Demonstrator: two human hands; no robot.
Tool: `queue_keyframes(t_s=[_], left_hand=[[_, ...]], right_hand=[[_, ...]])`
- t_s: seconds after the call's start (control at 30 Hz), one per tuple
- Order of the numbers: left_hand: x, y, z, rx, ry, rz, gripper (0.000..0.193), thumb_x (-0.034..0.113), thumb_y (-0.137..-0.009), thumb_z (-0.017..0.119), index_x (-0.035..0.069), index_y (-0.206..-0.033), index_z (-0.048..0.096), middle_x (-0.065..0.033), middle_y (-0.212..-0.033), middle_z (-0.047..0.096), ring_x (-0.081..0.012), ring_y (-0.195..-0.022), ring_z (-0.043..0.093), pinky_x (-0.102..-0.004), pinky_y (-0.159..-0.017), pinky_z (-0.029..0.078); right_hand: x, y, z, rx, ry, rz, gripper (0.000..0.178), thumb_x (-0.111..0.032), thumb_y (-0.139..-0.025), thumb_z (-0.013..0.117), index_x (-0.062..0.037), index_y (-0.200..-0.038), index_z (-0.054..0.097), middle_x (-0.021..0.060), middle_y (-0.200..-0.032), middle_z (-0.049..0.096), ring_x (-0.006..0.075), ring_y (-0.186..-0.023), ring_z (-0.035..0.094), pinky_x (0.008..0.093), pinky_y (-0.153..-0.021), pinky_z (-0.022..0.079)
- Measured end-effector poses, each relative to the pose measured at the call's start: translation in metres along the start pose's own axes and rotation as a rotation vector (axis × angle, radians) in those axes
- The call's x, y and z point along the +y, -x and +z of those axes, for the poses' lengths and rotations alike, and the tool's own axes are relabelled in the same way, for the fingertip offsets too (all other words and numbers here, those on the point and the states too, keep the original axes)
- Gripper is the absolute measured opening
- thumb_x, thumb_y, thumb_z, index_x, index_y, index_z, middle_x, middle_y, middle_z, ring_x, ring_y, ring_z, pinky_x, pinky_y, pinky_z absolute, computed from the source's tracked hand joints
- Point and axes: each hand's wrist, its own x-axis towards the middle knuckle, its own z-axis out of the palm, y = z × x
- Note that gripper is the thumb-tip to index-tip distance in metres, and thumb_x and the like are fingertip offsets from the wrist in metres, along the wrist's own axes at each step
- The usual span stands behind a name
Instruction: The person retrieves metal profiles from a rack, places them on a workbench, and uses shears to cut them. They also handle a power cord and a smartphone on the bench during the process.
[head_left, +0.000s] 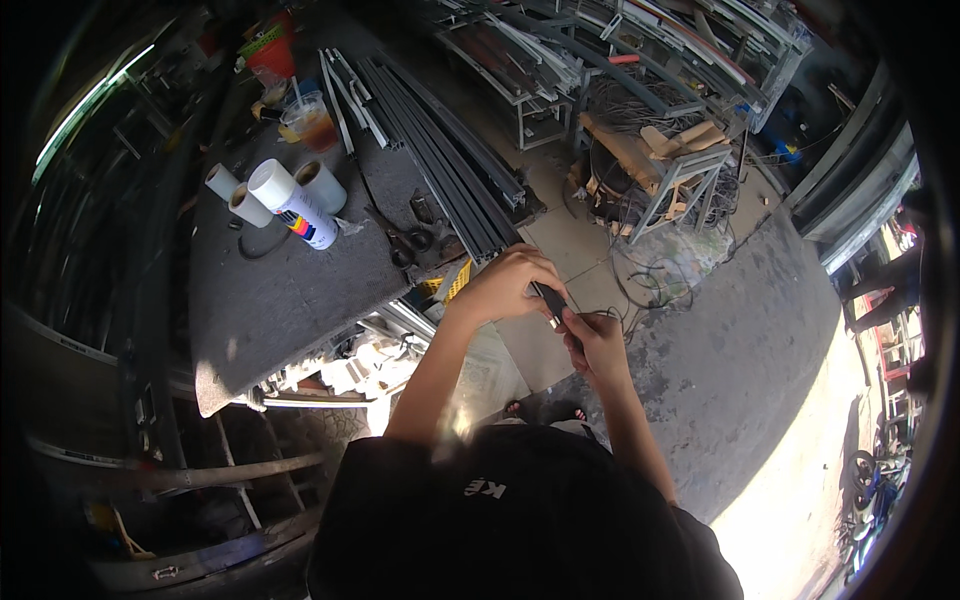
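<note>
A dark strip sat just beyond the near end of a bundle of dark bars, gripped by both hands: the left hand curled over it, the right hand closed at its tip, thumb on top. The bundle lay along the desk, where a white can stood beside pale rolls.

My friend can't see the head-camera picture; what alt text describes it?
A person's left hand and right hand hold a dark strip beside a dark grey workbench. A spray can and pale rolls stand on it; long dark bars extend toward the left hand.
</note>
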Motion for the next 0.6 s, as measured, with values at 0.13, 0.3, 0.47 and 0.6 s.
queue_keyframes(t_s=[0.13,0.3,0.47,0.6], left_hand=[[-0.001,0.000,-0.002,0.056,-0.062,0.059,0.033,0.018,-0.063,0.083,0.014,-0.095,0.076,0.0000,-0.094,0.071,-0.0229,-0.100,0.061,-0.0386,-0.106,0.037],[-0.005,-0.002,-0.001,0.057,-0.015,0.070,0.033,0.020,-0.062,0.083,0.016,-0.095,0.076,-0.0002,-0.095,0.071,-0.0226,-0.101,0.060,-0.0377,-0.104,0.037],[-0.003,-0.002,-0.002,0.036,-0.030,0.069,0.031,0.019,-0.064,0.082,0.015,-0.094,0.076,-0.0001,-0.096,0.071,-0.0218,-0.101,0.061,-0.0376,-0.105,0.036],[0.002,-0.004,0.001,0.026,-0.065,0.051,0.030,0.019,-0.065,0.081,0.015,-0.094,0.075,-0.0007,-0.096,0.071,-0.0222,-0.102,0.061,-0.0378,-0.105,0.036]], right_hand=[[0.032,0.004,-0.015,0.167,0.423,-0.446,0.019,-0.013,-0.090,0.068,0.0040,-0.081,0.065,0.0042,-0.064,0.059,0.0112,-0.049,0.053,0.0260,-0.048,0.042],[0.074,0.045,-0.054,0.578,0.865,-0.894,0.010,-0.003,-0.087,0.068,0.0032,-0.080,0.066,0.0029,-0.064,0.060,0.0107,-0.058,0.059,0.0279,-0.056,0.047],[0.042,0.074,-0.046,0.144,0.423,0.062,0.033,-0.021,-0.095,0.060,0.0038,-0.073,0.066,0.0035,-0.051,0.055,0.0085,-0.047,0.050,0.0258,-0.046,0.037],[0.007,0.023,-0.009,0.072,0.242,-0.056,0.035,-0.023,-0.095,0.060,0.0035,-0.074,0.067,0.0035,-0.051,0.055,0.0077,-0.046,0.049,0.0248,-0.045,0.035]])
